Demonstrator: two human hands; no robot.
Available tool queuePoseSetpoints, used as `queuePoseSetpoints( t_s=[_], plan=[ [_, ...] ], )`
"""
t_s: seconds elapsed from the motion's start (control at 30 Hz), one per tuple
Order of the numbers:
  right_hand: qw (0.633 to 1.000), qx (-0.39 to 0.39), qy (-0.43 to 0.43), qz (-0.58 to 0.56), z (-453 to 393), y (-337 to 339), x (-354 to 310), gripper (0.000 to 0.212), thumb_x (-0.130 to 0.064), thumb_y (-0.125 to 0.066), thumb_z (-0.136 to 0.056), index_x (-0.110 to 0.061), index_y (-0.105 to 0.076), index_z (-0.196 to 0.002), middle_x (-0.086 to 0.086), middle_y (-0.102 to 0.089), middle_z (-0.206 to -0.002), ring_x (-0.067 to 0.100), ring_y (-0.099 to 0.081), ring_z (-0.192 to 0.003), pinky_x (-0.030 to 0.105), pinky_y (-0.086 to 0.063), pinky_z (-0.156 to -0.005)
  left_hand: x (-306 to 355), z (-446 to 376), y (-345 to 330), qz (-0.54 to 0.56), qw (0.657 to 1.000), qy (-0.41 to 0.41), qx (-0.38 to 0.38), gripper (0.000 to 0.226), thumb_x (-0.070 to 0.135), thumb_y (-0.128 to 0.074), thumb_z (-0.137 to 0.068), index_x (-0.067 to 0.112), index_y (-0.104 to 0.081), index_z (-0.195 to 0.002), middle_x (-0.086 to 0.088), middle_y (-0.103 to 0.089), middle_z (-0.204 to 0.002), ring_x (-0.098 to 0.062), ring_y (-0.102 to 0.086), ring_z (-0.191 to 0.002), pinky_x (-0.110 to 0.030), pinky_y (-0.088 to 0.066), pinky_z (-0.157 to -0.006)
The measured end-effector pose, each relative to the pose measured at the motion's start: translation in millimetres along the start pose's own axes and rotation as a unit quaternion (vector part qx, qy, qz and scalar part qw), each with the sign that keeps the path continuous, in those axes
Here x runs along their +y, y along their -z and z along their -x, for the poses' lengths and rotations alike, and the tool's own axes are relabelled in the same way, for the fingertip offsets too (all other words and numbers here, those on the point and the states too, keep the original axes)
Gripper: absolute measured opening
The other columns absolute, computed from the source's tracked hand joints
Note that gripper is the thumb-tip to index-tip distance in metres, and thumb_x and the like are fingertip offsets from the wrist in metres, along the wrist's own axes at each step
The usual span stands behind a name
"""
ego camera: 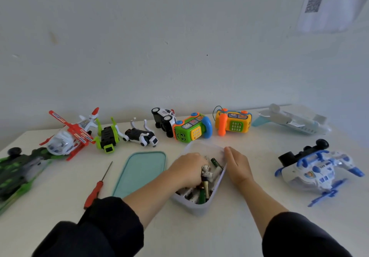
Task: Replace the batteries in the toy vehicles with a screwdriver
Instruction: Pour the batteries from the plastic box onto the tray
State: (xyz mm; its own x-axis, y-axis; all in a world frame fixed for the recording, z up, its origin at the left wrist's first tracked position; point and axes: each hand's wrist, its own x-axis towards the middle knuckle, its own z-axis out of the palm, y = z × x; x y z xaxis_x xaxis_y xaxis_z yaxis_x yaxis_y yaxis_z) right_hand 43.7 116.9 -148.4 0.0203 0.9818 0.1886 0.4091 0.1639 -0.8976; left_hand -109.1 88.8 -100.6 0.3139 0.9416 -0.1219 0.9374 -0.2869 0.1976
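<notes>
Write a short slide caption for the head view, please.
Left hand digs in the battery box; right hand steadies it.

No text is legible; the wall paper (327,5) bears a QR code.

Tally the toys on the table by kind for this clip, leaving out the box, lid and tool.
Aircraft: 3, red helicopter, pale blue plane, blue-white aircraft
Phone toys: 2, green, orange
Robot dogs: 2, green, white
Cars: 2, police car, green-black vehicle
Total: 9

Black sleeves (103,222) pushed up, forearms bare.
</notes>
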Motion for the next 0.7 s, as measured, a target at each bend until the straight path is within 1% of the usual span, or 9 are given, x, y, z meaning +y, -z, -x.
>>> queuePoseSetpoints(
  t_s=[0.07,0.13,0.2,0.27,0.33,0.4,0.5,0.57,0.7],
  plan=[
    [0.999,0.006,0.035,0.035,0,0,1,0.041,-0.051,-0.032,-0.083,-0.015,-0.047,-0.071,0.003,-0.049,-0.068,0.021,-0.046,-0.069,0.036,-0.037,-0.065,-3,5,8,0.082,0.995,0.022,0.049,0.015,-0.002,-0.054,-0.075,0.013,-0.054,-0.075,-0.003,-0.048,-0.080,-0.029,-0.054,-0.082,-0.032,-0.043,-0.064],
    [0.997,0.019,0.061,0.053,0,0,5,0.042,-0.054,-0.034,-0.079,-0.014,-0.046,-0.080,0.000,-0.047,-0.070,0.018,-0.044,-0.067,0.034,-0.037,-0.061,-6,11,24,0.195,0.973,0.047,0.113,0.029,-0.004,-0.052,-0.079,0.018,-0.045,-0.062,0.004,-0.045,-0.066,-0.019,-0.051,-0.066,-0.023,-0.041,-0.055],
    [0.994,0.023,0.083,0.066,1,-1,7,0.047,-0.059,-0.034,-0.074,-0.014,-0.046,-0.081,-0.002,-0.045,-0.068,0.013,-0.042,-0.063,0.031,-0.035,-0.058,-18,16,43,0.297,0.938,0.088,0.157,0.034,-0.007,-0.047,-0.082,0.024,-0.050,-0.067,0.008,-0.047,-0.065,-0.013,-0.048,-0.051,-0.017,-0.037,-0.039],
    [0.992,0.021,0.093,0.081,2,-1,7,0.049,-0.059,-0.031,-0.073,-0.013,-0.047,-0.077,-0.001,-0.046,-0.067,0.015,-0.043,-0.063,0.032,-0.034,-0.058,-43,16,52,0.342,0.911,0.143,0.182,0.033,-0.007,-0.045,-0.082,0.023,-0.055,-0.083,0.004,-0.052,-0.070,-0.021,-0.058,-0.047,-0.017,-0.036,-0.033],
    [0.993,0.023,0.091,0.074,2,-2,8,0.049,-0.054,-0.029,-0.078,-0.010,-0.051,-0.075,0.004,-0.050,-0.068,0.021,-0.046,-0.067,0.034,-0.037,-0.061,-69,19,52,0.333,0.904,0.200,0.177,0.025,-0.007,-0.043,-0.082,0.017,-0.052,-0.080,-0.005,-0.052,-0.071,-0.031,-0.066,-0.054,-0.024,-0.045,-0.039],
    [0.994,0.024,0.083,0.061,1,-3,9,0.046,-0.043,-0.031,-0.086,-0.007,-0.060,-0.085,0.010,-0.060,-0.082,0.026,-0.053,-0.081,0.036,-0.041,-0.072,-89,24,42,0.299,0.906,0.256,0.155,0.019,-0.006,-0.042,-0.082,0.010,-0.048,-0.073,-0.009,-0.050,-0.068,-0.029,-0.064,-0.054,-0.031,-0.049,-0.045],
    [0.995,0.007,0.065,0.069,-2,-4,11,0.034,-0.026,-0.036,-0.099,-0.007,-0.063,-0.107,0.014,-0.063,-0.104,0.027,-0.054,-0.100,0.036,-0.041,-0.086,-107,31,15,0.181,0.923,0.308,0.146,0.017,-0.002,-0.044,-0.079,0.012,-0.045,-0.068,-0.008,-0.050,-0.073,-0.027,-0.051,-0.069,-0.029,-0.039,-0.054],
    [0.996,-0.002,0.056,0.075,-4,-4,12,0.029,-0.018,-0.037,-0.101,-0.008,-0.062,-0.111,0.014,-0.062,-0.107,0.027,-0.053,-0.103,0.035,-0.040,-0.088,-110,35,-1,0.135,0.921,0.335,0.149,0.009,0.010,-0.050,-0.080,0.016,-0.054,-0.085,-0.006,-0.049,-0.093,-0.027,-0.051,-0.083,-0.029,-0.039,-0.063],
    [0.996,-0.006,0.047,0.078,-3,-4,11,0.030,-0.017,-0.036,-0.101,-0.006,-0.062,-0.113,0.017,-0.061,-0.111,0.028,-0.052,-0.106,0.035,-0.039,-0.090,-106,41,-14,0.049,0.922,0.367,0.115,0.030,0.032,-0.053,-0.085,0.026,-0.051,-0.114,-0.003,-0.042,-0.121,-0.031,-0.041,-0.111,-0.034,-0.038,-0.084]
  ],
)
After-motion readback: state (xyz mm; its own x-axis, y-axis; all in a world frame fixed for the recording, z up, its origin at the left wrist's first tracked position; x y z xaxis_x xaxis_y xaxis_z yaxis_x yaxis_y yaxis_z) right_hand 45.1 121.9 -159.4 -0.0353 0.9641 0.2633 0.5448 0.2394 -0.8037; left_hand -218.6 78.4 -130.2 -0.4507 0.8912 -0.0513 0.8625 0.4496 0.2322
